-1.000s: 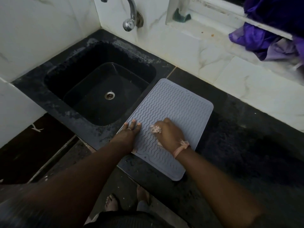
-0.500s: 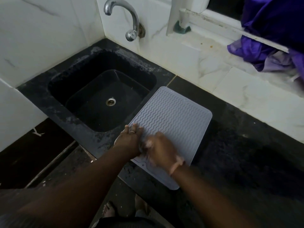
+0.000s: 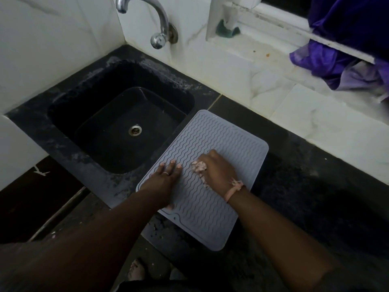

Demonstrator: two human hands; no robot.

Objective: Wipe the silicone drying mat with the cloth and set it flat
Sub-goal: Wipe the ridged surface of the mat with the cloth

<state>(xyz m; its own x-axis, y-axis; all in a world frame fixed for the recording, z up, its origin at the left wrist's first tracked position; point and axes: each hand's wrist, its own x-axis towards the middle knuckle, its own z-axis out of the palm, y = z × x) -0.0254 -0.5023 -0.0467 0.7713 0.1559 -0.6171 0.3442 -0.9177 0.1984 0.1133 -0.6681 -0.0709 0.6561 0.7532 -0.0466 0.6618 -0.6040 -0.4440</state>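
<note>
I see the grey rectangular silicone drying mat with wavy ribs point(image 3: 210, 144) lying flat on the black stone counter point(image 3: 315, 186), its left edge just beside the black square sink basin point(image 3: 117, 123). Its near corner overhangs the counter's front edge.

Left hand point(image 3: 166, 178): released, palm down, fingers extended and pressed flat on the mat's left portion. A thin ring is visible on one finger.

Right hand point(image 3: 216, 169): clenched around a small, pale pink crumpled cloth point(image 3: 199, 166), pressing it against the mat's ribbed surface near the middle. A pink band sits on that wrist.

The two hands are near each other but apart.

A chrome curved tap point(image 3: 160, 24) projects from the white marble wall above the sink. A purple fabric bundle point(image 3: 341, 60) hangs over the white window ledge at upper right.
</note>
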